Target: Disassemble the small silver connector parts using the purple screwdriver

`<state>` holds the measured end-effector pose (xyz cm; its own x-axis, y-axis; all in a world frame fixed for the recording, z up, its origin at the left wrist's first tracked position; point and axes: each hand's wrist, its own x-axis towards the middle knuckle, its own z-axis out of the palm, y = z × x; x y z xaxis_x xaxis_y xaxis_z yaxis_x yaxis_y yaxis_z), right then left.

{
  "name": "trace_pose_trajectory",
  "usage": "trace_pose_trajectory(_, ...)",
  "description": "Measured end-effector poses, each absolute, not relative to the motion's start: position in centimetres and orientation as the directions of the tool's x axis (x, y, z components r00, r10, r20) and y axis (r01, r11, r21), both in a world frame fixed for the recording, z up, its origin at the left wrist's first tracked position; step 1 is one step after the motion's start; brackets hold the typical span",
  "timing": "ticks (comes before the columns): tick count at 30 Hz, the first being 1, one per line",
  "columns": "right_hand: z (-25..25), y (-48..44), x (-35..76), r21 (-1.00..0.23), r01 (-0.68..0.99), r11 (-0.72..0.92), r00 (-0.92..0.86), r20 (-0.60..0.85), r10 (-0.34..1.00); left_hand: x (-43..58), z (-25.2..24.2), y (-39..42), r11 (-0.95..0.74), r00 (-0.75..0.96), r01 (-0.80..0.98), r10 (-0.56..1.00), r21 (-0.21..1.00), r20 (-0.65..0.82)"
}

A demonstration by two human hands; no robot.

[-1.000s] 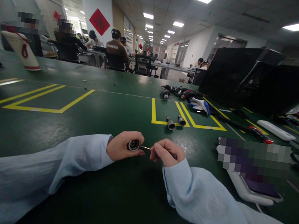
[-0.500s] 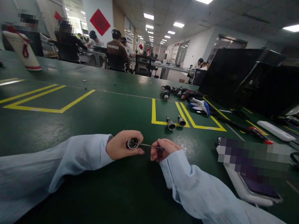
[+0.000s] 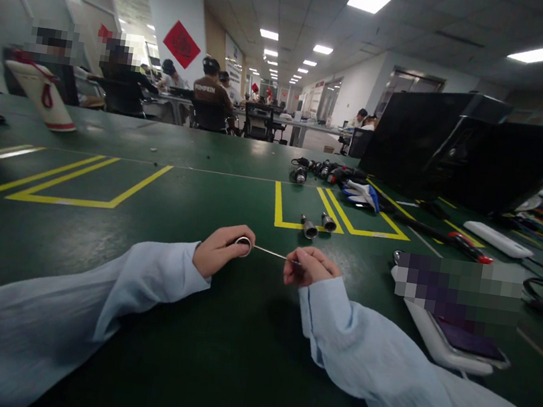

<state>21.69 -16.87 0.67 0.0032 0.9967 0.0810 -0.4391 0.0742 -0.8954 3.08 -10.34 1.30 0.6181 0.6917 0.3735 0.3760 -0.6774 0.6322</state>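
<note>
Hands hold round part and rod, short of yellow tape

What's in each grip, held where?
Left grip: a round metal part, around its rimmed end. Right grip: a thin tool, by its darker end.

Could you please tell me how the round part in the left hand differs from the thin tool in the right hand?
The part has a round rim; the tool has a straight, narrow shaft. The left hand wraps the part; the right hand grips the tool by one end, leaving much of its shaft bare. Both are held and look metallic where visible.
</note>
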Motion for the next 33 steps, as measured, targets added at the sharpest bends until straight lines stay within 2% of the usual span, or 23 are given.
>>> trace_pose_trajectory(2, 0.1, -16.3, 21.8, -0.861, -0.509, 0.014, -0.021, 0.029, 0.999, 2.8, 1.0, -8.9, -0.66, 0.579, 0.416, 0.722, 0.625, 0.377)
trace_pose_trajectory(4, -0.5, -15.7, 21.9, -0.818, -0.572, -0.051, -0.054, -0.024, 0.998, 2.2, 0.7, -7.0, -0.639, 0.514, 0.519, 0.764, 0.568, 0.389)
trace_pose_trajectory(6, -1.0, -15.2, 21.9, -0.781, -0.615, -0.108, -0.083, -0.071, 0.994, 1.2, 0.5, -4.7, -0.549, 0.382, 0.688, 0.83, 0.474, 0.407)
trace_pose_trajectory(8, -1.2, -14.8, 21.9, -0.758, -0.634, -0.153, -0.107, -0.11, 0.988, -0.1, 0.5, -2.2, -0.467, 0.265, 0.758, 0.859, 0.455, 0.438)
trace_pose_trajectory(12, -1.2, -14.5, 21.9, -0.754, -0.627, -0.195, -0.142, -0.136, 0.98, -3.5, 1.0, 1.9, -0.326, 0.11, 0.847, 0.881, 0.421, 0.461)
trace_pose_trajectory(19, -1.2, -14.3, 22.1, -0.765, -0.598, -0.241, -0.182, -0.164, 0.97, -6.9, 1.1, 4.2, -0.237, 0.056, 0.893, 0.901, 0.382, 0.43)
trace_pose_trajectory(25, -0.9, -14.5, 22.0, -0.77, -0.592, -0.238, -0.178, -0.162, 0.97, -4.9, 1.0, 2.8, -0.316, 0.134, 0.869, 0.891, 0.381, 0.434)
trace_pose_trajectory(31, -0.3, -14.9, 22.5, -0.728, -0.643, -0.238, -0.242, -0.102, 0.965, 1.0, 0.8, -3.8, -0.553, 0.377, 0.735, 0.815, 0.394, 0.44)
trace_pose_trajectory(33, 0.2, -15.1, 23.0, -0.697, -0.679, -0.232, -0.285, -0.041, 0.958, 2.7, 0.7, -6.5, -0.643, 0.482, 0.619, 0.765, 0.451, 0.428)
